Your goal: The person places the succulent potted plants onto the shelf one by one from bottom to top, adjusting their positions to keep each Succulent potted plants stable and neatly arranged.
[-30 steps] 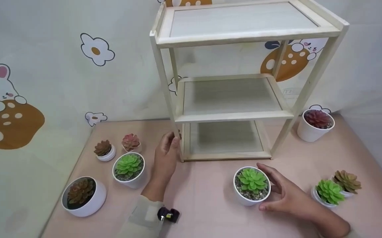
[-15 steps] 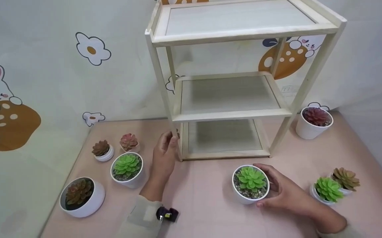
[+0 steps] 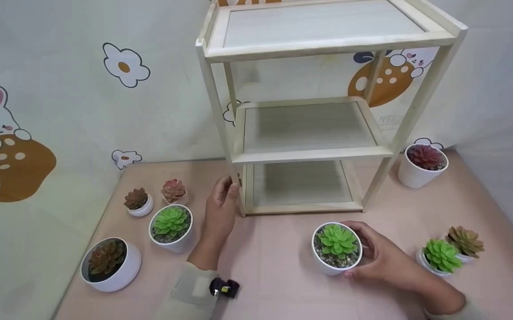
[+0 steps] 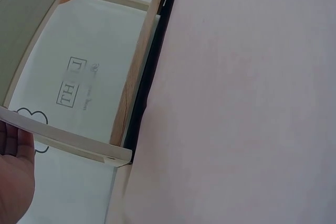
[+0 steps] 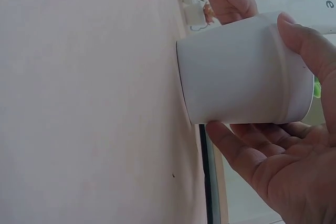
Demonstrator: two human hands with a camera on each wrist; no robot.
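Note:
A light wooden three-tier shelf (image 3: pixel 309 155) stands at the back of the table. My left hand (image 3: pixel 221 206) is at its front left leg, fingers curled round the post; the left wrist view shows the fingers (image 4: pixel 14 139) partly hidden behind the leg. Right of centre, in front of the shelf, is a green succulent (image 3: pixel 337 241) in a white pot (image 3: pixel 331 269). My right hand (image 3: pixel 383 262) grips this pot from its right side, with the thumb (image 5: pixel 302 38) on one side and the fingers (image 5: pixel 233 148) on the other. The pot's base meets the tabletop.
On the left stand a brown succulent in a wide pot (image 3: pixel 121 271), a green potted succulent (image 3: pixel 171 224), and small brown (image 3: pixel 137 200) and pink (image 3: pixel 174 191) ones. On the right are a dark red succulent (image 3: pixel 426 158), a small green one (image 3: pixel 442 255) and a brownish one (image 3: pixel 465 241).
The camera view has shifted slightly. Both hands keep their places, the left at the shelf leg and the right on the potted succulent.

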